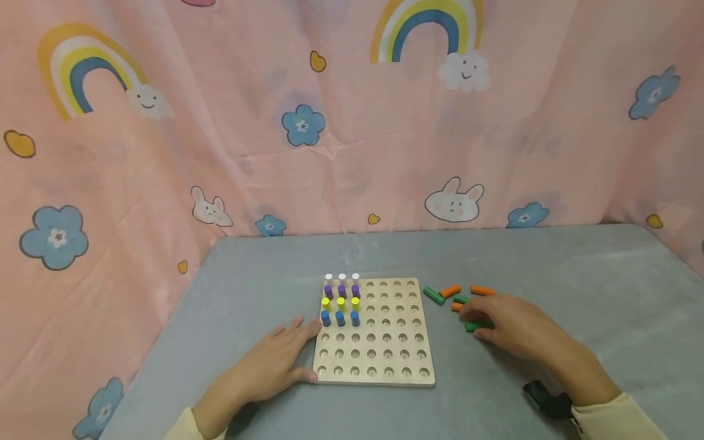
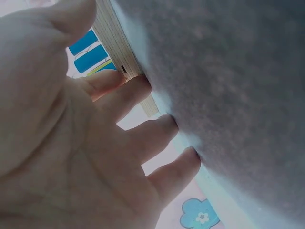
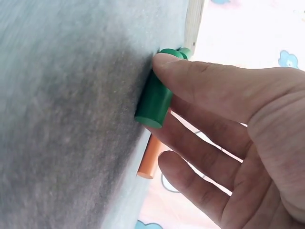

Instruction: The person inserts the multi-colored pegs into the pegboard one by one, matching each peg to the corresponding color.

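A wooden peg board [image 1: 374,362] lies on the table, with rows of white [image 1: 342,278], purple [image 1: 341,291], yellow [image 1: 341,304] and blue pegs [image 1: 340,318] upright in its left columns. My left hand [image 1: 263,370] is spread along the board's left edge, thumb at the near corner. In the left wrist view that hand [image 2: 90,138] has its fingertips down beside the board's side [image 2: 112,40]. Right of the board, my right hand [image 1: 519,330] pinches a green peg [image 1: 474,327]. The right wrist view shows the thumb of this hand [image 3: 224,124] on the green peg [image 3: 155,102], fingers behind it.
Other loose pegs lie right of the board: a green one [image 1: 433,295] near its edge, orange ones [image 1: 450,291] [image 1: 483,290] farther back, and more beside my right fingers. A pink patterned curtain [image 1: 352,153] hangs behind the grey table [image 1: 264,269].
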Tool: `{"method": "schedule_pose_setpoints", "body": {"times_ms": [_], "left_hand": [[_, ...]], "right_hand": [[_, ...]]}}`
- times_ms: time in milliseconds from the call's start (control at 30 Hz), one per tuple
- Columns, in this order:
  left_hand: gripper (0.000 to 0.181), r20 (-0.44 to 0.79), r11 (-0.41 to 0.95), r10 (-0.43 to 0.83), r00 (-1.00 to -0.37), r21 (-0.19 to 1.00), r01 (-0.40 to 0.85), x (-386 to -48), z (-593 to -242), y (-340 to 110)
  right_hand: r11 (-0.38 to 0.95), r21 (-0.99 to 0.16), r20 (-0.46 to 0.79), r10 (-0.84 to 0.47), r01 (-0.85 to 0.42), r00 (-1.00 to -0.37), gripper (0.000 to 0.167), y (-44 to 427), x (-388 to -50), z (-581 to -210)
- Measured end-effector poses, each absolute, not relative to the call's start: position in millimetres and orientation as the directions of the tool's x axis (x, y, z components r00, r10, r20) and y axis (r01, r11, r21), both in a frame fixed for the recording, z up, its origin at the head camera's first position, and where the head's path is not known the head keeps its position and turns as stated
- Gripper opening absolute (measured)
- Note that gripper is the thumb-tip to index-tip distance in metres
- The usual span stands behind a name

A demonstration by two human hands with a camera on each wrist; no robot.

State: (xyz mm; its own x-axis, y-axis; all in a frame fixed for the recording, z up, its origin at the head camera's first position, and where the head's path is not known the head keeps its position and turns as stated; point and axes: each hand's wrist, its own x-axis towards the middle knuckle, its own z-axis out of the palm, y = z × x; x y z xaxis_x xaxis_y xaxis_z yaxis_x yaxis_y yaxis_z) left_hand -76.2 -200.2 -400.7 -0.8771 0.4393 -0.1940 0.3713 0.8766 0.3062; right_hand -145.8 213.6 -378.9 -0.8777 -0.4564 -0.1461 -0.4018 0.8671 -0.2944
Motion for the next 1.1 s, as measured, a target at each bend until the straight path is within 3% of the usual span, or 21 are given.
{"method": "schedule_pose_setpoints", "body": {"times_ms": [767, 1100], "left_hand": [[0.089, -0.184, 0.875, 0.448, -0.875, 0.290, 0.387, -78.4, -400.3, -200.3], [0.089, -0.180, 0.876, 0.444, -0.878, 0.291, 0.384, -77.3, -400.5, -200.5]], "right_hand": [[0.866, -0.293, -0.158, -0.462, -0.406, -0.873, 0.031, 215.1, -146.6, -379.5], [0.831, -0.310, -0.040, -0.496, -0.461, -0.867, 0.027, 213.1, -143.0, -380.9]]}}
